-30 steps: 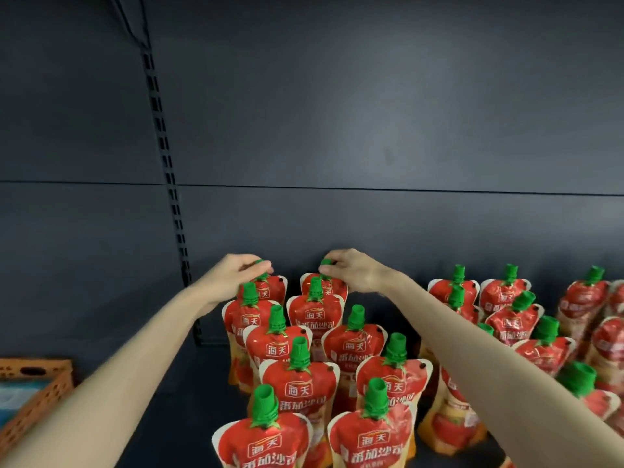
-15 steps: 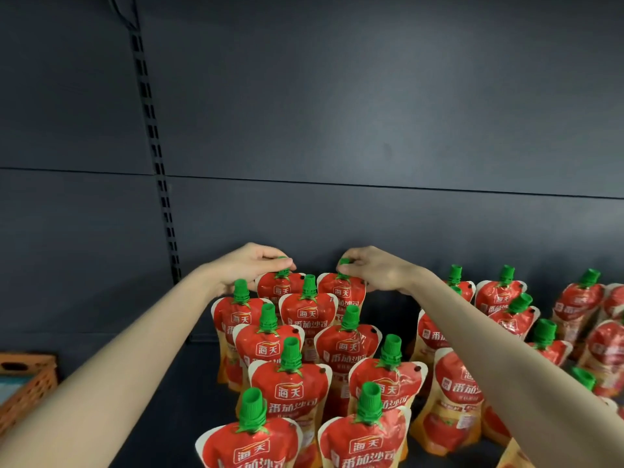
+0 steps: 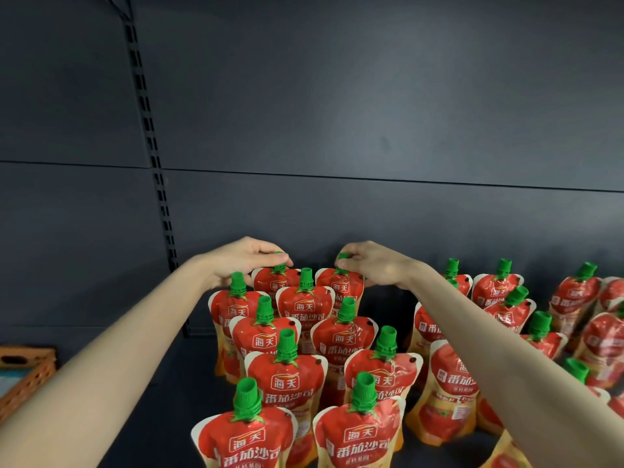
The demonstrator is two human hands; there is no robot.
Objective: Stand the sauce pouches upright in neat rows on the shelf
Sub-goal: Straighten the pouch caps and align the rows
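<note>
Two rear red plastic sauce pouches point(image 3: 341, 286) are pinched by green caps point(image 3: 343, 256), left hand point(image 3: 246, 261) and right hand point(image 3: 374, 268); seat bases flat, fronts square.

The left hand point(image 3: 241, 261) covers most of the green cap of the rear-left pouch point(image 3: 270, 285), fingertips curled round it; the right hand point(image 3: 374, 266) hides part of the rear-right pouch point(image 3: 341, 287) cap it pinches; the right forearm point(image 3: 489, 336) masks the partly hidden pouches point(image 3: 449, 383) behind it; the bottom edge cuts the front-left pouch point(image 3: 246, 440) and front-right pouch point(image 3: 361, 444); the left edge cuts the orange basket point(image 3: 27, 373); the labels' small print is unreadable.
</note>
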